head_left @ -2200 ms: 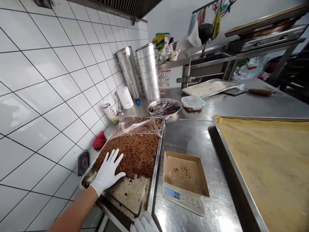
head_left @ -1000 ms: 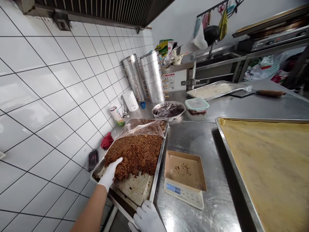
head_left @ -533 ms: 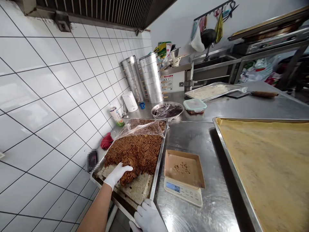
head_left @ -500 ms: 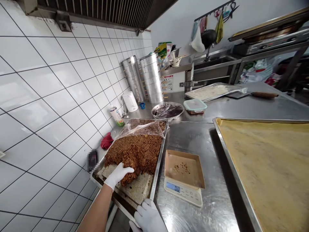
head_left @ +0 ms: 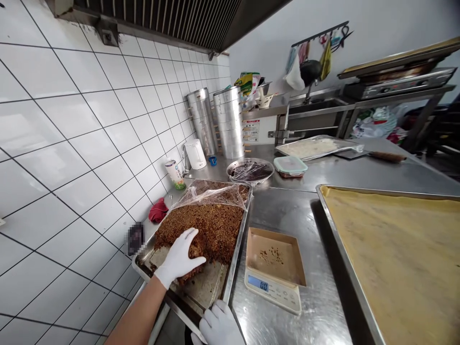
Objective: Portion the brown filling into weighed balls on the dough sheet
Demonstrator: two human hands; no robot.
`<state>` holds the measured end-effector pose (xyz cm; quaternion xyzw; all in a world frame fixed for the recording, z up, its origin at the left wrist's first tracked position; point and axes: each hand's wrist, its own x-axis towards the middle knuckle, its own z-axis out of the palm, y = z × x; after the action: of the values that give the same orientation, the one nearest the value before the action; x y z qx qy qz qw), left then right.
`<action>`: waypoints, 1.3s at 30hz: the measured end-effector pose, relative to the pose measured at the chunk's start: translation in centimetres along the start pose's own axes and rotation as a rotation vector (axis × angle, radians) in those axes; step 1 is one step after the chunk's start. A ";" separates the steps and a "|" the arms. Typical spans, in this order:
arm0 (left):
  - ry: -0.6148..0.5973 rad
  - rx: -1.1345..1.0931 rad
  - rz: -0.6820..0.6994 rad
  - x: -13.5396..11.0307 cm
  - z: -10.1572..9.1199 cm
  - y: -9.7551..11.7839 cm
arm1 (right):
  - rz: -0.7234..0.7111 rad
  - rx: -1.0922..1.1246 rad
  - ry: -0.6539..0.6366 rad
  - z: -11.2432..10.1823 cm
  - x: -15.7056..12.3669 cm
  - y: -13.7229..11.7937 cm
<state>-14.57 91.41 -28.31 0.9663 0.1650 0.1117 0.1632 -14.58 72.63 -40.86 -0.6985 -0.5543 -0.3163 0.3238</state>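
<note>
A metal tray (head_left: 235, 278) holds a thick bed of brown, grainy, crumbly mixture (head_left: 219, 223); its near part is bare metal with a few crumbs. My white-gloved left hand (head_left: 179, 256) is cupped around a loose clump at the bed's near edge, thumb and forefinger curved about it. The palm-side fingers are partly hidden. My right hand (head_left: 219, 323), gloved too, has its fingers curled over the tray's near right corner. Right of the tray, a shallow brown paper box (head_left: 291, 249) with some crumbs sits on a digital scale (head_left: 273, 293) reading 0.0.
Plastic wrap (head_left: 215, 194) covers the tray's far end. Behind it are a wrapped bowl of dark filling (head_left: 249, 170) and a lidded glass container (head_left: 290, 166). A large tray with a yellow sheet (head_left: 395, 239) lies right. A red cloth (head_left: 157, 211) sits by the tiled wall.
My left hand has shifted slightly forward over the clump, its forefinger and thumb spread wider around it. My right hand stays at the tray corner. The view has tilted slightly.
</note>
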 end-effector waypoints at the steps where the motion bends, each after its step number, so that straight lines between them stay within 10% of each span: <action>1: -0.034 0.011 0.017 0.5 0.4 0.0 | 0.004 0.006 -0.006 -0.2 0.1 -0.1; 14: -0.215 0.125 0.001 2.1 1.2 0.5 | 0.091 0.123 -0.040 -1.2 0.4 -0.8; 25: -0.224 -0.012 0.012 -7.6 0.3 2.8 | 0.220 0.398 -0.011 -3.5 1.8 -1.0; 31: -0.103 -0.314 -0.131 -5.1 -1.7 1.4 | 0.891 1.431 -0.021 -7.3 8.1 3.1; 35: 0.015 -0.343 -0.191 -4.7 -5.4 2.8 | 1.063 1.702 0.072 -5.1 11.4 6.4; 39: 0.141 -0.339 -0.017 -4.3 -7.1 6.3 | 1.258 1.948 0.141 -2.5 15.0 4.5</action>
<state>-18.68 86.25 -20.20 0.9131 0.1633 0.2041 0.3128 -7.64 78.41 -27.82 -0.2866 -0.0987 0.4224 0.8542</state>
